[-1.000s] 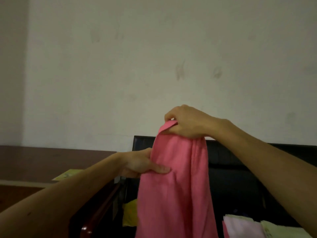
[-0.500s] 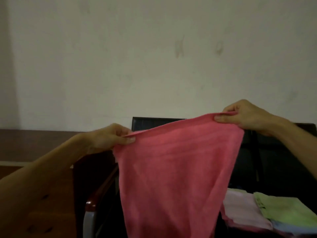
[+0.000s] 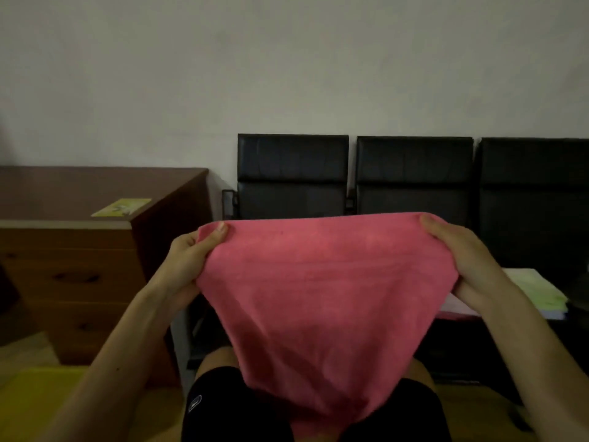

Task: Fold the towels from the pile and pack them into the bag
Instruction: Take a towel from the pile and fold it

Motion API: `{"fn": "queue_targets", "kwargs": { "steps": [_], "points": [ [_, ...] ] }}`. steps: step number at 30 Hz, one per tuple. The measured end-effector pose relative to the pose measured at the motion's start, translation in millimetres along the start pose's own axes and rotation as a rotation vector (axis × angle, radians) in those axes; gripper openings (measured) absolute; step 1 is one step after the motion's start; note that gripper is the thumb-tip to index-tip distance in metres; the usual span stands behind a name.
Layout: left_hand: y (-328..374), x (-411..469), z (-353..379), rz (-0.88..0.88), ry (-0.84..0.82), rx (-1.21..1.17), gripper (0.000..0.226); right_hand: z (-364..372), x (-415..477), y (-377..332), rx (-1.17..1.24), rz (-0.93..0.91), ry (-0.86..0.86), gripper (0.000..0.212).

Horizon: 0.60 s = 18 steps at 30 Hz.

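**Pink towel spread wide, a corner in each hand**

Both hands are up and the pink towel (image 3: 318,298) is stretched between them. The left hand (image 3: 188,263) pinches the upper left corner, thumb pressed on the near face and fingers tucked out of sight behind the cloth. The right hand (image 3: 462,256) grips the upper right corner the same way, thumb lying along the top edge. That edge runs taut and nearly level from hand to hand. Below it the cloth narrows to a loose V, and its low end drapes onto the black shorts (image 3: 223,409) in the person's lap.

The towel blocks a lot of the view. It hides the seats of the row of black chairs (image 3: 293,173) against the wall, so only their backs show above it. To the right, a stack of folded towels (image 3: 535,291) sits low in front of the chairs, pale green on top with paler layers beneath. Its left part is covered by the right wrist and the towel's corner.

On the left stands a wooden desk (image 3: 79,250), and a yellow-green card (image 3: 122,207) lies flat near its right edge. A yellow surface (image 3: 35,400) fills the lower left corner behind the left forearm, and I cannot tell what it is.
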<state>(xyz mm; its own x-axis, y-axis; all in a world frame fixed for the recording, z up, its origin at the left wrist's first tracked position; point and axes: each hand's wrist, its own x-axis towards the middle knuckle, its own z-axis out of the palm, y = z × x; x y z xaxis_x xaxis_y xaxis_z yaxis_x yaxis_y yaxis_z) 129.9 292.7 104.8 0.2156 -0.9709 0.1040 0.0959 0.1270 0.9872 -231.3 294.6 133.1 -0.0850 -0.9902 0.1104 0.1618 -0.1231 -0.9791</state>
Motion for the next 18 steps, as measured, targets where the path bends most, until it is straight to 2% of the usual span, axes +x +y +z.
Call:
{"fn": "queue_targets", "kwargs": {
  "steps": [4, 9, 18],
  "points": [
    [-15.1, -9.7, 0.5, -0.077, 0.018, -0.058, 0.025, 3.3, -11.1, 15.0, 0.014, 0.024, 0.021, 0.028],
    [-19.6, -12.4, 4.9, -0.122, 0.078, -0.06, 0.03, 7.5, -15.5, 24.4, -0.009, 0.027, 0.083, 0.012],
    [-12.4, -21.1, 33.1, -0.005, 0.12, -0.098, 0.022, 27.3, -21.5, 21.3, -0.067, -0.05, 0.078, 0.013]
  ]
}}
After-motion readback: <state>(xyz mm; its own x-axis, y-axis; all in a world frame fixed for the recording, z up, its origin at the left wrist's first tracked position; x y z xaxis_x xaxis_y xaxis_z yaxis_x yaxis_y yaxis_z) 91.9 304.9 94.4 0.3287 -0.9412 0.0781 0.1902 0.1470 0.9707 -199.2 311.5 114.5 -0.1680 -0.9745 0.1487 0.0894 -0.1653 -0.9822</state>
